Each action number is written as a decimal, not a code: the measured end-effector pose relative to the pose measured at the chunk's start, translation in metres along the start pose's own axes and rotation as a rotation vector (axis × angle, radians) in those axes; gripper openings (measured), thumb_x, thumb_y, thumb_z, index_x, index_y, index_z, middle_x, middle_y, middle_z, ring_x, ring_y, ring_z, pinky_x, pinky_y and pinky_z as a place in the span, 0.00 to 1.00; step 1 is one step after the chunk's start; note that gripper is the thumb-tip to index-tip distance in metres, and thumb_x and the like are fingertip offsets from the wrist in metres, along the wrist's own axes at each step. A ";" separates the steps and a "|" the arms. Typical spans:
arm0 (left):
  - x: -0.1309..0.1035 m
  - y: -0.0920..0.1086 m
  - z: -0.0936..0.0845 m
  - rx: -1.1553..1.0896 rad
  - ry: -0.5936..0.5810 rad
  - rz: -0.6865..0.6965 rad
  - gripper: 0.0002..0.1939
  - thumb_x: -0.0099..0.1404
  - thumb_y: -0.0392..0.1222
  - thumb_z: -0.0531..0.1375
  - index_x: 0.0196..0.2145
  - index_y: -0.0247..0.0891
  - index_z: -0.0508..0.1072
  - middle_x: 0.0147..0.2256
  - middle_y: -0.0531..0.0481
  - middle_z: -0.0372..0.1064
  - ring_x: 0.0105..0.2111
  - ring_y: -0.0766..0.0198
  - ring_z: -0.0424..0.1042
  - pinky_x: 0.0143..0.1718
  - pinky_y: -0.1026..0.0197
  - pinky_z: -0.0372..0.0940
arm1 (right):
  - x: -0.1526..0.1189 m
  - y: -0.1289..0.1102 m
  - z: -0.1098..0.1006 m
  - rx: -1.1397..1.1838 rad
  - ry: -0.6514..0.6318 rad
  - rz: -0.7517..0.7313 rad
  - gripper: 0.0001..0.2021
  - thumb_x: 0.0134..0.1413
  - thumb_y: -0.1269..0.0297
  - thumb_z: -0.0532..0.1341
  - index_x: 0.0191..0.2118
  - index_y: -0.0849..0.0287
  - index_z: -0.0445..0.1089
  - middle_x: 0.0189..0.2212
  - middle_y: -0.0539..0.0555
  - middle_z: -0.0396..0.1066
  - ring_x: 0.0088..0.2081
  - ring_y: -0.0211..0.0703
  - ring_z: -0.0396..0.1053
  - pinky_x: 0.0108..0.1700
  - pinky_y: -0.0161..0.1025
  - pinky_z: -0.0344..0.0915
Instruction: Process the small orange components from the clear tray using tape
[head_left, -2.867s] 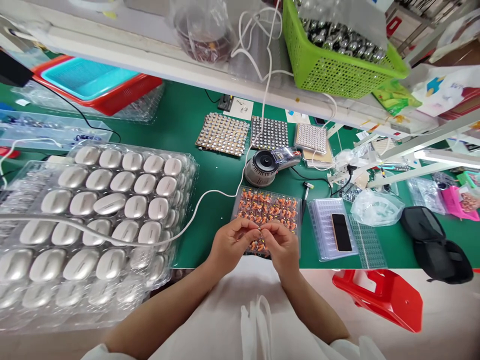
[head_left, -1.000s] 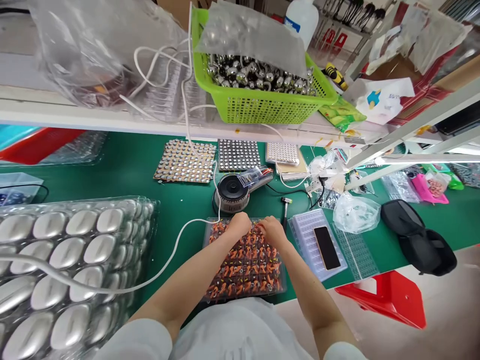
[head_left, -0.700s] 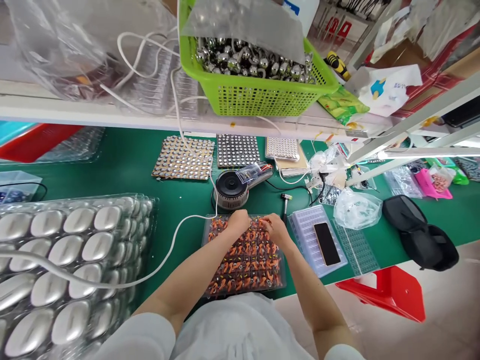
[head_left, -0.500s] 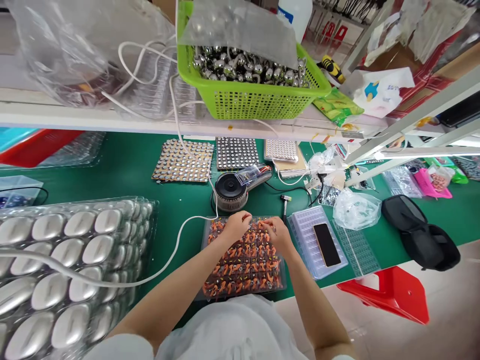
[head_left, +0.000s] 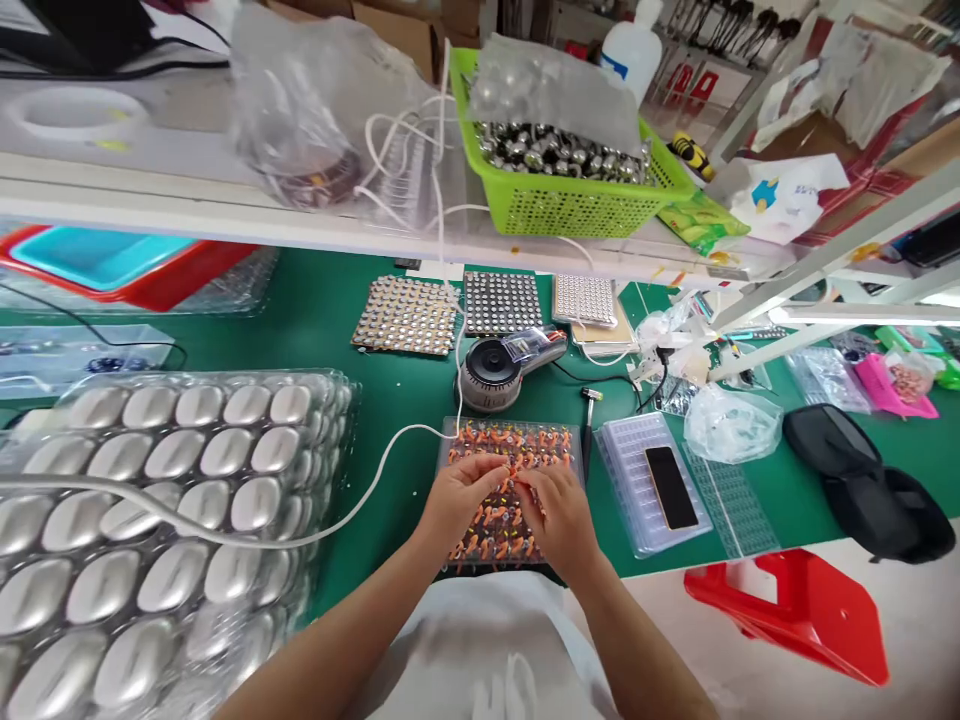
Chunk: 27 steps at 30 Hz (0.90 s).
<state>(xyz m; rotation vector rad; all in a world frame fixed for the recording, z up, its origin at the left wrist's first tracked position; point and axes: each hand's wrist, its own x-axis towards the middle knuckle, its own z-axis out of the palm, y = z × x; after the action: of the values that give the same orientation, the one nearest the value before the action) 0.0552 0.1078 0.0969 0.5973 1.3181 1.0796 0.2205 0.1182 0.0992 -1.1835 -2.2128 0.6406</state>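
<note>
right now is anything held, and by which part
The left hand and right hand seem to pinch a small orange piece; which part is too small to tell.

In my view I can read no text: the blue label (head_left: 613, 67) on the white bottle (head_left: 634, 55) at 1 o'clock, the faint print (head_left: 806, 189) beside the blue emblem (head_left: 764, 194) on the white bag (head_left: 787, 218) at 2 o'clock, and the red marks (head_left: 703, 86) between those hours are all too blurred.

Glossy clear plastic for the tray (head_left: 445, 455) at centre. Smooth silvery sheen on rounded cases (head_left: 176, 453), lower left; shiny plastic for the red stool (head_left: 832, 620), lower right.
</note>
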 end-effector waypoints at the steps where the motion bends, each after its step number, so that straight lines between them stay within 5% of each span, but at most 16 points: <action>1: -0.006 0.001 -0.004 -0.002 0.012 0.004 0.16 0.50 0.48 0.67 0.35 0.35 0.78 0.36 0.46 0.78 0.39 0.57 0.75 0.43 0.59 0.68 | -0.004 -0.006 0.005 0.022 0.027 0.007 0.09 0.59 0.68 0.56 0.44 0.52 0.68 0.37 0.56 0.73 0.40 0.49 0.67 0.44 0.48 0.62; 8: -0.035 -0.009 -0.043 0.090 0.087 0.056 0.15 0.52 0.48 0.65 0.35 0.36 0.80 0.37 0.46 0.78 0.40 0.55 0.75 0.43 0.60 0.69 | -0.023 -0.026 0.027 0.213 -0.040 0.077 0.11 0.57 0.66 0.59 0.46 0.49 0.66 0.41 0.55 0.71 0.43 0.48 0.67 0.45 0.46 0.64; 13: -0.041 -0.021 -0.070 0.016 0.156 0.018 0.20 0.49 0.51 0.67 0.36 0.35 0.77 0.32 0.47 0.78 0.33 0.58 0.76 0.35 0.62 0.70 | 0.014 0.007 0.023 0.134 -0.040 0.226 0.09 0.59 0.59 0.56 0.42 0.56 0.68 0.34 0.54 0.71 0.34 0.43 0.69 0.38 0.40 0.66; 19: -0.040 -0.025 -0.081 0.004 0.178 0.009 0.17 0.49 0.51 0.67 0.31 0.35 0.77 0.31 0.47 0.78 0.33 0.60 0.75 0.35 0.64 0.68 | 0.102 0.055 0.022 -0.174 -0.074 0.196 0.13 0.59 0.60 0.52 0.41 0.61 0.69 0.34 0.57 0.73 0.33 0.44 0.70 0.37 0.39 0.66; 27: -0.032 -0.029 -0.077 -0.057 0.125 -0.060 0.18 0.48 0.52 0.66 0.32 0.36 0.78 0.31 0.46 0.78 0.35 0.56 0.75 0.36 0.62 0.68 | 0.271 0.062 0.038 -0.418 -0.317 -0.066 0.09 0.55 0.66 0.60 0.41 0.60 0.73 0.40 0.59 0.71 0.45 0.49 0.66 0.47 0.41 0.62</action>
<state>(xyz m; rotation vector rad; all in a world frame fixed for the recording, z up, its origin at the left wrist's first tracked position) -0.0070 0.0510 0.0711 0.4508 1.3993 1.1163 0.1065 0.3743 0.0965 -1.2677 -2.7385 0.3648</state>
